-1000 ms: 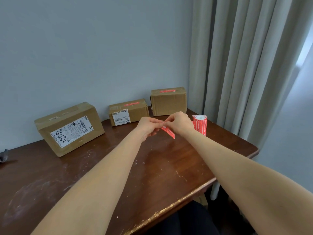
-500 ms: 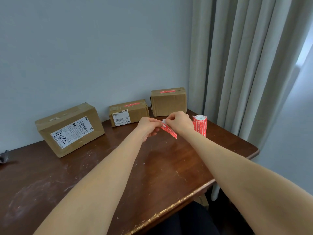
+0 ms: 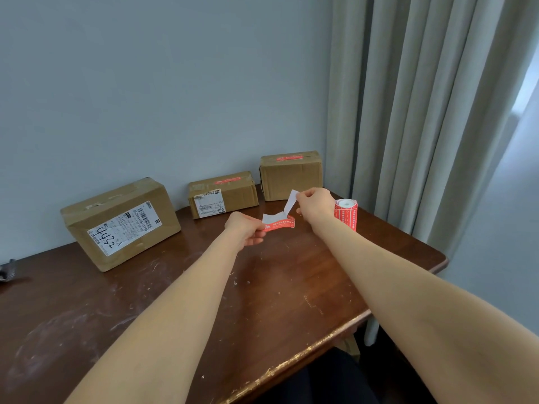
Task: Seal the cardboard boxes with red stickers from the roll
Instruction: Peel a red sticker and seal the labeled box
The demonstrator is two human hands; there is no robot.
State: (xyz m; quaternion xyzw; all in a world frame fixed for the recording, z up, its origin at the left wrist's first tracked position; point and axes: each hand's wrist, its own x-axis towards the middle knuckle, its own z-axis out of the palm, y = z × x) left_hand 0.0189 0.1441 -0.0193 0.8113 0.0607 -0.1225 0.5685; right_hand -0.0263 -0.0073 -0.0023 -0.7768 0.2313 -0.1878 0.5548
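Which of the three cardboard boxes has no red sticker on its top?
The largest box, far left, with 4452 handwritten on its label. The middle box and the right box each carry one on top.

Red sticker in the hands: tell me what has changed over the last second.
The hands have drawn apart. The right hand has peeled the white backing up and to the right, off the red sticker, which the left hand pinches by its left end. A second ago both hands pinched it close together. The cardboard boxes and the sticker roll stayed put.
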